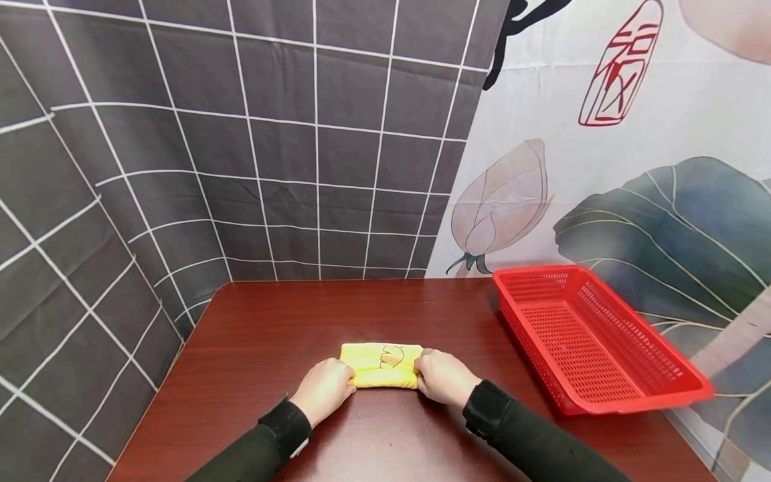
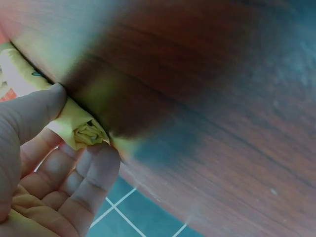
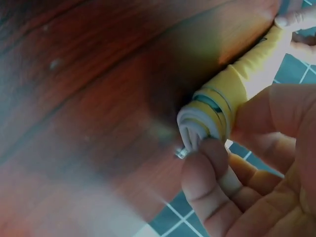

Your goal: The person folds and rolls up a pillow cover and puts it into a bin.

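Note:
A yellow cloth (image 1: 385, 376), partly rolled up, lies on the dark red table with a printed drawing on its flat far part. At its left end my left hand (image 1: 326, 389) pinches the roll between thumb and fingers. My right hand (image 1: 444, 377) grips the opposite end. In the left wrist view the coiled end of the cloth (image 2: 89, 132) shows between thumb and fingertips. The right wrist view shows the other coiled end of the cloth (image 3: 210, 116), with yellow, whitish and dark green layers, held by the fingers. What kind of cloth it is cannot be told.
A red plastic basket (image 1: 578, 355) with perforated walls stands at the table's right side. Dark grey cloth with white grid lines (image 1: 271, 147) hangs behind and to the left. A printed lotus hanging (image 1: 518, 201) covers the back right. The wooden table top (image 1: 271, 314) surrounds the hands.

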### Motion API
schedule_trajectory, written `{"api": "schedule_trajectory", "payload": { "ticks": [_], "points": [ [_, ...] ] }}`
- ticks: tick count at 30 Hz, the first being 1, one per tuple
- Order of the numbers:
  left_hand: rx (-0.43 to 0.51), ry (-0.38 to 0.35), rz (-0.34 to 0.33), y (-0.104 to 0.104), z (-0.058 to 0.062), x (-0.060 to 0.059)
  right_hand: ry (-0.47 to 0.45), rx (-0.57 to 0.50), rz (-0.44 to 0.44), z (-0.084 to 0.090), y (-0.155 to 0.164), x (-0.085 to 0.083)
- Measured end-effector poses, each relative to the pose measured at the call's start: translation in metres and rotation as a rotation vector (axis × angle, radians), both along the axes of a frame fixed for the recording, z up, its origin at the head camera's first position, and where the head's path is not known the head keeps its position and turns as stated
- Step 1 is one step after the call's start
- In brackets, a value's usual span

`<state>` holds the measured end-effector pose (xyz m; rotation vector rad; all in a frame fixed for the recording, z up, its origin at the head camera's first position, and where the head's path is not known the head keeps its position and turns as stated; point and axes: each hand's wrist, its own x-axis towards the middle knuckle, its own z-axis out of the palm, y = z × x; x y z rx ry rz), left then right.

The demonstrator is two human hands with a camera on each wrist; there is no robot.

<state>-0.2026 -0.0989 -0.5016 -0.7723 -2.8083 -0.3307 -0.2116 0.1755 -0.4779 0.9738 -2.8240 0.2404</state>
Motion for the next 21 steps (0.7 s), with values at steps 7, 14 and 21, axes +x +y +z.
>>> {"api": "schedule_trajectory", "payload": {
  "ticks": [7, 14, 21],
  "points": [
    [-0.013, 0.019, 0.015, -0.0019, 0.0028, 0.0015, -0.121, 0.073, -0.033, 0.0066, 0.0001, 0.0052],
    [-0.026, 0.015, 0.014, -0.0033, 0.0018, 0.0025, -0.084, 0.039, -0.014, 0.0032, 0.001, 0.0044],
    [-0.02, -0.002, 0.023, -0.0028, 0.0019, 0.0024, -0.076, 0.034, -0.002, 0.004, 0.0022, 0.0033]
  ]
}}
